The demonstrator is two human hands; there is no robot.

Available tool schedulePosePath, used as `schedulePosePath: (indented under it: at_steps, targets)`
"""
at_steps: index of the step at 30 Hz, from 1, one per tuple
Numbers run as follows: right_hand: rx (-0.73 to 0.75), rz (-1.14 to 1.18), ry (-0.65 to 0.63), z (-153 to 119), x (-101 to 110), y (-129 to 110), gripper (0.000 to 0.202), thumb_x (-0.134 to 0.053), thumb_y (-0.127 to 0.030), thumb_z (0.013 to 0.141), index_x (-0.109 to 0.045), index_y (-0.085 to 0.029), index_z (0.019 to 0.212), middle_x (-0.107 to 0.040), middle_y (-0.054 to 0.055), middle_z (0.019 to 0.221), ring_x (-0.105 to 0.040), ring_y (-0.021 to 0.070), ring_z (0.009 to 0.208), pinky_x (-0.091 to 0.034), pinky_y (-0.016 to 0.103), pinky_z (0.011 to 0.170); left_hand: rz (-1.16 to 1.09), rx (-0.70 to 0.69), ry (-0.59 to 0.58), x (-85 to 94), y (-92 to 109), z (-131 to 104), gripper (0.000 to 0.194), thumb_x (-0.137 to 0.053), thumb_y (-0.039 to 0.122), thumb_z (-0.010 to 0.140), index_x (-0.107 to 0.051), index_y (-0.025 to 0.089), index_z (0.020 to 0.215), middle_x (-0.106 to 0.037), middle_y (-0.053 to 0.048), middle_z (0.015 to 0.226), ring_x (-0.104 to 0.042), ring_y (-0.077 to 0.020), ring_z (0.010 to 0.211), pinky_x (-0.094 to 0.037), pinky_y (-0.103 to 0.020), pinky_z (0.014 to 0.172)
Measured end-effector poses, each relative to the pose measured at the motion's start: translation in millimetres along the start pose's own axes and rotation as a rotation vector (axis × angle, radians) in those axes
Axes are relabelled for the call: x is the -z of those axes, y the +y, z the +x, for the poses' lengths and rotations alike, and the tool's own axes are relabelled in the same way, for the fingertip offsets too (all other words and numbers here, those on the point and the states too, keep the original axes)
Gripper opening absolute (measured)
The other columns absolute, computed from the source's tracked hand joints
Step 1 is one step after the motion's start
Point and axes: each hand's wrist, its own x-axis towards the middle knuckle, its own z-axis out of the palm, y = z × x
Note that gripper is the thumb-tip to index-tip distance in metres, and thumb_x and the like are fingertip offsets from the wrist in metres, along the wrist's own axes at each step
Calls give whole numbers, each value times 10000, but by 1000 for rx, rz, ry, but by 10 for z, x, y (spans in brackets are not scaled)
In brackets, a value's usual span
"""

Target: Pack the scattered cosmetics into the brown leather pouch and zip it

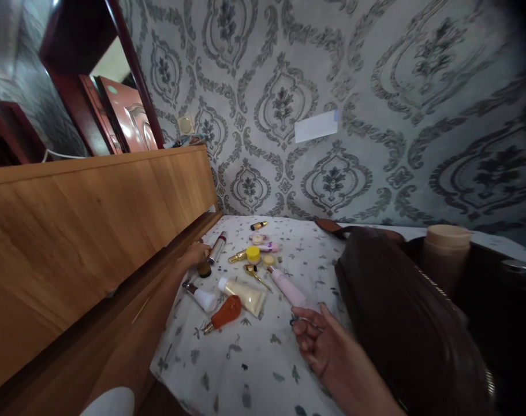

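At the cloth's left edge my left hand [196, 254] has its fingers closed round the upper part of a small dark bottle [204, 268]. A silver tube with a dark red end [217, 248] lies just beside it. My right hand [321, 341] rests palm partly up, fingers loosely bent and apart, with nothing held that I can see. Its fingertips are close to the lower end of a pale pink tube [288, 287]; whether they touch is unclear. Between the hands lie a cream tube [244, 294], an orange bottle [224, 312], a white bottle [203, 298] and a yellow-lidded jar [253, 255].
A dark brown bag [388, 312] fills the right side, with a beige cup-shaped container [447, 248] behind it. Farther back on the patterned cloth [263, 370] lie a black-and-gold tube [258, 226] and a pink-purple tube [268, 247]. A wooden panel [115, 219] borders the left.
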Motion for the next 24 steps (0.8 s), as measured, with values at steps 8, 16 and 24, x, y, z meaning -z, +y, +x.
schedulePosePath:
  at_steps: [8, 16, 24]
  targets:
    - [-17, -8, 29, -18, -48, -13, 298, -743, -418, 779, -743, -123, 822, -656, 56, 628, -542, 119, 526, -463, 191, 466, -62, 125, -36, -2, 21, 75, 332, -597, 343, 936, -585, 157, 1210, -607, -95, 1215, -621, -223, 1045, -545, -432, 883]
    - [-17, -16, 13, -11, -18, -11, 264, -725, -387, 803, -740, -125, 834, -658, 60, 650, -554, 120, 546, -469, 194, 484, -401, 326, 79, -8, 47, -26, 357, -600, 345, 934, -571, 156, 1235, -593, -99, 1239, -614, -234, 1065, -541, -444, 891]
    - [14, -41, -19, -27, -2, 27, 450, -895, -474, 568, -754, -147, 842, -661, 32, 656, -549, 110, 577, -464, 185, 510, -1044, 246, 77, 178, 359, -550, 270, -588, 333, 942, -601, 131, 1121, -646, -66, 1043, -647, -168, 863, -570, -345, 751]
